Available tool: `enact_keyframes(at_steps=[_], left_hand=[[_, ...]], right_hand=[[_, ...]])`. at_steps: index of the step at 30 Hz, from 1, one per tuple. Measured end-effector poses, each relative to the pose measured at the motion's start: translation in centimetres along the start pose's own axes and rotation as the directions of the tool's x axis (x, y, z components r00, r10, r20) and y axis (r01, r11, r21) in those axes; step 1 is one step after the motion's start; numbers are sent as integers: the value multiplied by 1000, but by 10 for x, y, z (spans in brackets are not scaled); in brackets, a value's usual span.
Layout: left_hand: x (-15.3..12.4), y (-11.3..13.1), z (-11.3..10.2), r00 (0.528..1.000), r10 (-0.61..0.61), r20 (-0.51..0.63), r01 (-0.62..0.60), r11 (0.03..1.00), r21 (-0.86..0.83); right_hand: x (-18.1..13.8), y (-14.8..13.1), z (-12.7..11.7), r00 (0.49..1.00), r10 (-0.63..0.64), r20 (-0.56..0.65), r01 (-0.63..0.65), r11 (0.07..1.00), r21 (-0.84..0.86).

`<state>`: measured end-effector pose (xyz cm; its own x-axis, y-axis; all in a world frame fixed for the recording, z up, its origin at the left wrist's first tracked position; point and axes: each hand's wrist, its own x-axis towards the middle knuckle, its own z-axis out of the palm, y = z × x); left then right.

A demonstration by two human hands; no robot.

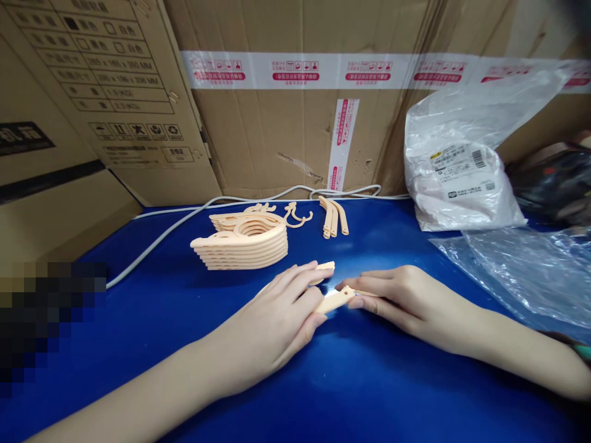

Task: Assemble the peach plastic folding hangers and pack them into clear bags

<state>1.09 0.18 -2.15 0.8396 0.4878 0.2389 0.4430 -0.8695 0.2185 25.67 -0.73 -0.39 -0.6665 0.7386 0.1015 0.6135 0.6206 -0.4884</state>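
Note:
My left hand (277, 307) is closed round a cream plastic hanger piece (334, 301), low over the blue table. One end of the piece, with a small hole, sticks out toward the right; another end shows past the fingertips. My right hand (410, 301) pinches a slim cream strip (368, 293) against that holed end. The fingers hide most of the strip, and I cannot tell whether the two parts are joined. Behind my left hand lies a stack of cream hanger bodies (244, 243). Loose cream hooks (298, 215) and several curved hanger arms (333, 216) lie beside it.
A white cable (170, 231) runs along the back and left of the blue table (332, 394). Cardboard boxes (277, 129) wall off the back and left. At the right stand a labelled white plastic bag (462, 178) and a flattened clear plastic sheet (521, 271).

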Motion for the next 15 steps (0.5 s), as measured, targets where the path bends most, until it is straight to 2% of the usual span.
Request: enact_keyframes(at_steps=[9, 15], left_hand=[[-1, -1, 0, 1000, 23, -13, -23, 1000, -10], [-1, -2, 0, 1000, 21, -12, -21, 999, -25]], right_hand=[[-5, 2, 4, 981, -162, -109, 109, 917, -383], [-6, 0, 5, 957, -252, -143, 150, 854, -499]])
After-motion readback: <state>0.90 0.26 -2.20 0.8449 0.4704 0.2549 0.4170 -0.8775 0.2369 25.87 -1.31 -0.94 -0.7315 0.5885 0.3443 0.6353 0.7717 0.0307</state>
